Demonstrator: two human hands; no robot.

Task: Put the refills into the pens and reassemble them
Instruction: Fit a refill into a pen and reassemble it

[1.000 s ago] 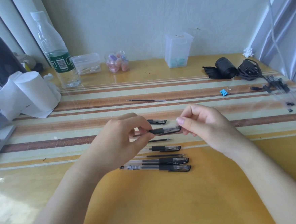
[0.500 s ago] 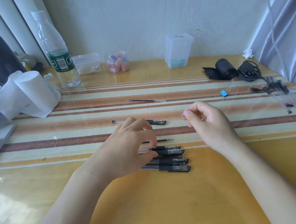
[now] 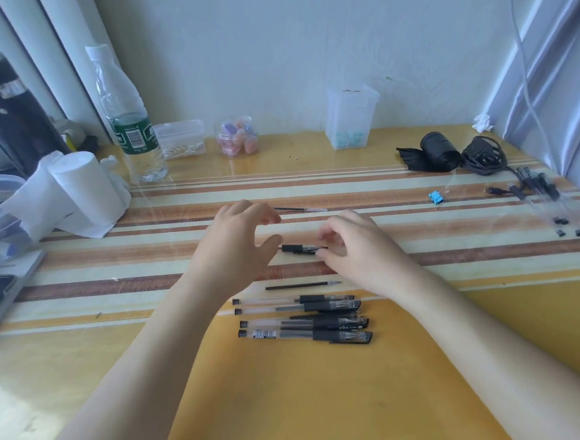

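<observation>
A capped black pen (image 3: 299,248) lies on the striped cloth between my hands. My right hand (image 3: 356,249) pinches its right end with thumb and fingers. My left hand (image 3: 235,247) hovers at its left end with fingers spread, and it hides the clear barrel. A loose black refill (image 3: 300,285) lies just in front of the pen. A second refill (image 3: 301,209) lies behind my left hand. Several assembled pens (image 3: 304,322) lie side by side in a row nearer to me.
Several clear pen barrels (image 3: 551,201) and small caps lie at the far right, near a blue binder clip (image 3: 435,197), a black pouch (image 3: 438,151) and a coiled cable (image 3: 483,154). A water bottle (image 3: 131,128), paper rolls (image 3: 74,193), a jar (image 3: 238,137) and a clear box (image 3: 352,119) stand at the back.
My left hand laid the pen it held down in the near row, then moved up to the pen farther back. My right hand came down onto that pen's right end.
</observation>
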